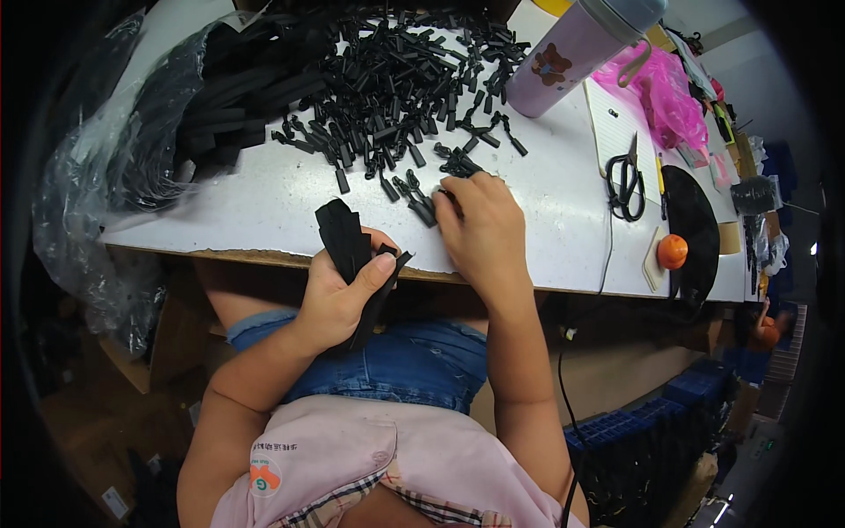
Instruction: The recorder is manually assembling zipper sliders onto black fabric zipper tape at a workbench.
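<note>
My left hand (341, 295) is closed around a bunch of flat black strips (345, 238), thumb pressed on top, just off the table's front edge. Their ends fan out above the fingers and hang down below the hand. Over the near side of the pile, my right hand (484, 220) bends its thumb and fingers in around a small black piece with a tab, like a zipper pull (451, 199). The fingers partly hide it. Further such pieces (387, 97) lie heaped across the table, a few loose ones close to the right fingertips.
Clear plastic bags (150, 145) holding black material lie at the left. To the right are a lilac tumbler (563, 66), a notebook (607, 123), black-handled scissors (626, 187), a pink bag (656, 97) and an orange fruit (672, 252). A cable (563, 378) hangs past the table edge (563, 287).
</note>
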A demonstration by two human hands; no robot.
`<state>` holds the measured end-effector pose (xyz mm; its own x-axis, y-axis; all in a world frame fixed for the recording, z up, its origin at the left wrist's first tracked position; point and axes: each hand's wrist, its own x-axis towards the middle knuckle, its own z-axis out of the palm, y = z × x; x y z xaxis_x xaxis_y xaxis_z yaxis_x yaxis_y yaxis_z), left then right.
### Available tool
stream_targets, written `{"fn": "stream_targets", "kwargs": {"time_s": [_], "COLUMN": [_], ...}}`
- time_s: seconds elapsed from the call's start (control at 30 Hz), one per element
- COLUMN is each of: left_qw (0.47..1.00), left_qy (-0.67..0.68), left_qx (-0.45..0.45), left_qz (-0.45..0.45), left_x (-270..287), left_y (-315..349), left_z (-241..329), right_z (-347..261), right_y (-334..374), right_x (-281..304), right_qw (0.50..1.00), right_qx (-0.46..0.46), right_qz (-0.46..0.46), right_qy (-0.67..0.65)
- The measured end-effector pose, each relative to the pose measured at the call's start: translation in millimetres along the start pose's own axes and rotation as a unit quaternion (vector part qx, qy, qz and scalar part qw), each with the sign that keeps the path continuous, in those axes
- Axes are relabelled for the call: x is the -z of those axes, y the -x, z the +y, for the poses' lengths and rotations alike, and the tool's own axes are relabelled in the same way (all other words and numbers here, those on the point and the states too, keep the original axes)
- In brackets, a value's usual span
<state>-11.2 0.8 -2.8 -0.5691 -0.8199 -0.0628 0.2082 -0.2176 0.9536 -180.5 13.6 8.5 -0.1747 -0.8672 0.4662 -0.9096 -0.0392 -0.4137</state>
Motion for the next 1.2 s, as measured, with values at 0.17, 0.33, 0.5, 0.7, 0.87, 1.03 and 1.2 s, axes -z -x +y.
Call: {"fn": "stream_targets", "kwargs": {"time_s": [0.17,0.33,0.5,0.7,0.87,1.03,1.2], "left_qw": [1.0,1.0,1.0,1.0,1.0,1.0,0.999], "left_qy": [-0.003,0.003,0.005,0.009,0.008,-0.001,-0.024], "left_qx": [0.019,0.007,0.01,0.01,0.015,0.022,0.014], "left_qz": [-0.006,0.004,-0.007,-0.004,-0.004,0.008,0.016], "left_x": [-1,2,1,-3,-4,-5,-7], "left_y": [-1,-2,-3,-4,-4,-5,-6], "left_z": [1,-1,-1,-3,-3,-4,-1], "right_z": [-3,-6,-3,-7,-1,8,14], "right_y": [-14,-13,-8,-9,-5,0,0], "right_x": [3,2,7,8,8,9,11], "right_qw": [0.994,0.989,0.994,0.986,0.992,1.0,1.0], "right_qx": [-0.021,-0.018,-0.011,0.009,0.012,0.006,0.025], "right_qz": [-0.09,-0.113,-0.081,-0.116,-0.088,-0.011,0.003], "right_qy": [0.05,0.092,0.071,0.123,0.089,0.023,0.002]}}
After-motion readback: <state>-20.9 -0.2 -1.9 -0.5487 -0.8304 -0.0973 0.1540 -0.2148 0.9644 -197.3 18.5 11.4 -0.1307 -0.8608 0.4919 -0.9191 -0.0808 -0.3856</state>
